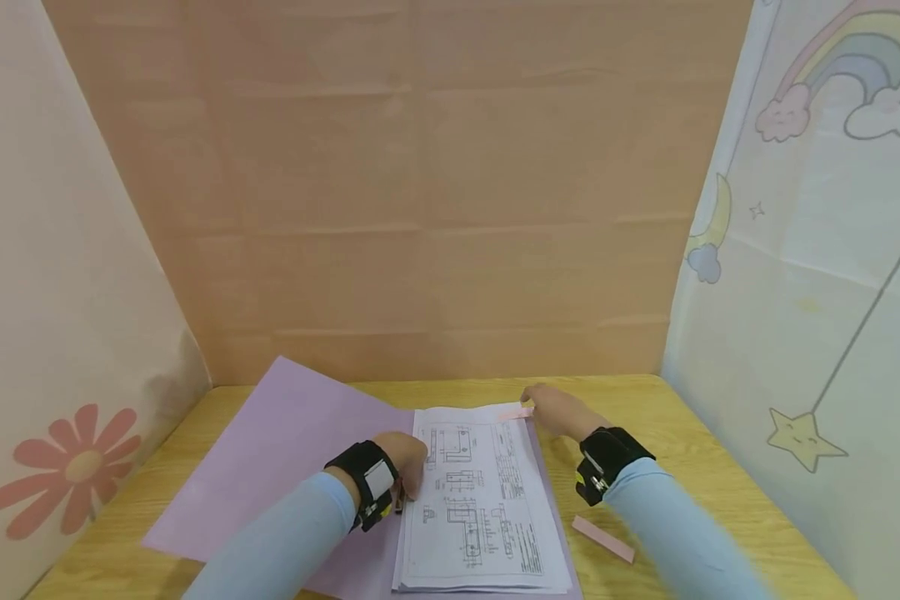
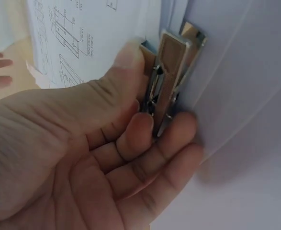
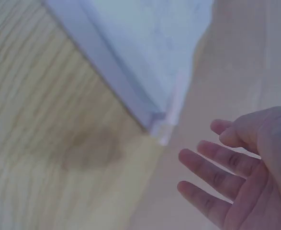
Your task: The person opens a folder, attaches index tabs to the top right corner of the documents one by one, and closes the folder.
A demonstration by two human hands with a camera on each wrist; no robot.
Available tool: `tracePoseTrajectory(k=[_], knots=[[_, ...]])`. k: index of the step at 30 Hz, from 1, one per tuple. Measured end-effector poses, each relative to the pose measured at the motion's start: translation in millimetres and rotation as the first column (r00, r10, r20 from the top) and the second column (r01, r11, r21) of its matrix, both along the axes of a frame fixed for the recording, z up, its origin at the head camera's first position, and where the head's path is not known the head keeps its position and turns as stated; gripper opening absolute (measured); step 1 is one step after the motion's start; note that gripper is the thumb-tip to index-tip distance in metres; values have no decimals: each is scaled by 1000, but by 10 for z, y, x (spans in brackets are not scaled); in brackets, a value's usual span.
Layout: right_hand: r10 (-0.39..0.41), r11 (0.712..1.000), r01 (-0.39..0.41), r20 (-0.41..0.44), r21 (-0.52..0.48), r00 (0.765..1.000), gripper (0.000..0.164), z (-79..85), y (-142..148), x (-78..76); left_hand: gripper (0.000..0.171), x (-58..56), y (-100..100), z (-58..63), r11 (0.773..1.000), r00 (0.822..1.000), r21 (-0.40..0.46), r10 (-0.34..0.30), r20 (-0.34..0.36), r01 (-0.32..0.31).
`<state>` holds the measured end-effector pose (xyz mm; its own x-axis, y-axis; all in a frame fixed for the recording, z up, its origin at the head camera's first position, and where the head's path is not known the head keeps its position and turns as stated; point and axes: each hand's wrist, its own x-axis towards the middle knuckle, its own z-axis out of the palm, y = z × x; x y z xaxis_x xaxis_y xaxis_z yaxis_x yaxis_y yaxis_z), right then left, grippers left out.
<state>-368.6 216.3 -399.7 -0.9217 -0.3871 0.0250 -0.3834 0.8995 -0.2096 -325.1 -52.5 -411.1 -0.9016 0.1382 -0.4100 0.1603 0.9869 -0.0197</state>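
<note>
A lilac folder (image 1: 270, 467) lies spread on the table, with a stack of printed technical drawings (image 1: 487, 492) on its right half. At the inner edge of the stack, my left hand (image 1: 407, 457) grips the folder's metal clip (image 2: 171, 67) between the thumb and curled fingers. The clip's lever stands up from the folder in the left wrist view. A pink sticky strip (image 1: 515, 413) sits at the top right corner of the top sheet and sticks out past it. My right hand (image 1: 558, 410) is beside that corner, fingers loosely spread and holding nothing in the right wrist view.
A small pink strip-shaped block (image 1: 603, 539) lies on the wooden table (image 1: 645, 475) right of the folder, near my right forearm. A brown paper backdrop (image 1: 420, 208) rises behind the table, with patterned white panels on both sides.
</note>
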Motion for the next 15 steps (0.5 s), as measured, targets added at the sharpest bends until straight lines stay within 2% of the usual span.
tracePoseTrajectory(k=[3, 7, 11, 15], knots=[[28, 999, -29, -25, -23, 999, 24, 126, 32, 108, 17, 25, 4, 19, 1000, 1000, 11, -7, 0, 7], [45, 999, -44, 41, -9, 998, 16, 224, 76, 341, 18, 59, 8, 46, 999, 1000, 30, -31, -1, 31], [79, 996, -84, 135, 30, 988, 5, 208, 96, 564, 17, 91, -5, 64, 999, 1000, 36, -23, 3, 23], [80, 992, -98, 203, 77, 976, 8, 136, 123, 714, 18, 112, 13, 51, 999, 1000, 33, -14, 16, 13]])
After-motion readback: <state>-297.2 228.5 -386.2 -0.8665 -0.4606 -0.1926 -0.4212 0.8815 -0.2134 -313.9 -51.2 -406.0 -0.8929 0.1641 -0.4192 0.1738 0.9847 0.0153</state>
